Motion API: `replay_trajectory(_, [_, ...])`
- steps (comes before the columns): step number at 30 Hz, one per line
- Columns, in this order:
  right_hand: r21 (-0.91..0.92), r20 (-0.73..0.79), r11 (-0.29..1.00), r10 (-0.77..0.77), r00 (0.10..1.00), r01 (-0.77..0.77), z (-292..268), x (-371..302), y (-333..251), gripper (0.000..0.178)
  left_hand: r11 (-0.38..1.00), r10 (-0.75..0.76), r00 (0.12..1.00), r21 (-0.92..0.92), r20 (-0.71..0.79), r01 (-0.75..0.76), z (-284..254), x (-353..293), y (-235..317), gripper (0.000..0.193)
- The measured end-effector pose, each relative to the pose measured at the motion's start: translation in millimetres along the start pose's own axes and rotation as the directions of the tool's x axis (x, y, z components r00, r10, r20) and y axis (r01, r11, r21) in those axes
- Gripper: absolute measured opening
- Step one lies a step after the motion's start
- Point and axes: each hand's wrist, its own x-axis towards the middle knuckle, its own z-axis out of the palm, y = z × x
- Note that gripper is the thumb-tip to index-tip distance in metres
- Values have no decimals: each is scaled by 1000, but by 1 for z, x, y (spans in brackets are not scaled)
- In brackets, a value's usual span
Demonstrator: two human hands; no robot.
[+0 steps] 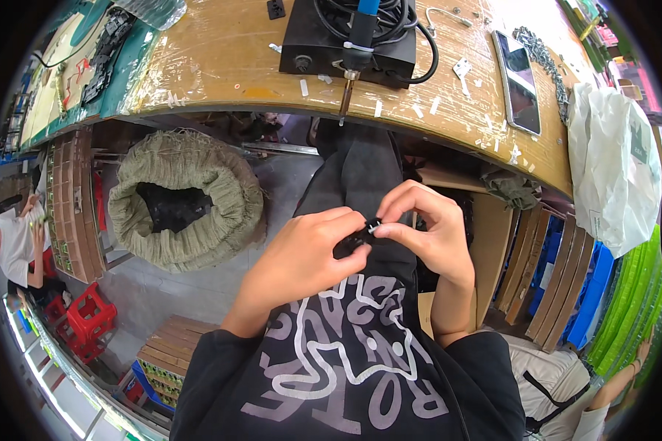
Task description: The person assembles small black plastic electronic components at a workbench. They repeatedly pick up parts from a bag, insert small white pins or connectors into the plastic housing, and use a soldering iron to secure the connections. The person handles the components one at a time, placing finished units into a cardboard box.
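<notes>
Above my lap, the two hands meet at a small black part (359, 237) with a bright silvery bit at its right end. My left hand (305, 253) is closed, thumb and fingers wrapped round the dark part and hiding much of it. From the other side my right hand (428, 229) pinches the silvery end between thumb and forefinger. The exact kind of part is too small to make out. Ahead of the hands, a soldering iron (351, 66) with its tip past the bench edge lies on a black box (301, 44) with a knob and coiled cable.
A phone (521, 84) and a metal chain (541, 55) lie on the film-covered bench (221, 59). Below left stands a woven sack (232, 198) with black pieces inside. A white plastic bag (614, 169) hangs at the right, near stacked trays (552, 272). Other people sit at both sides.
</notes>
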Motion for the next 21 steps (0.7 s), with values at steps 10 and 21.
replay_trajectory(10, [-107,-5,994,-37,999,36,8,1,4,11,994,11,999,108,42,-15,-6,2,0,19])
replay_trajectory(21, [230,28,917,-341,940,326,4,12,34,8,436,-77,918,-815,390,383,16,17,-46,23])
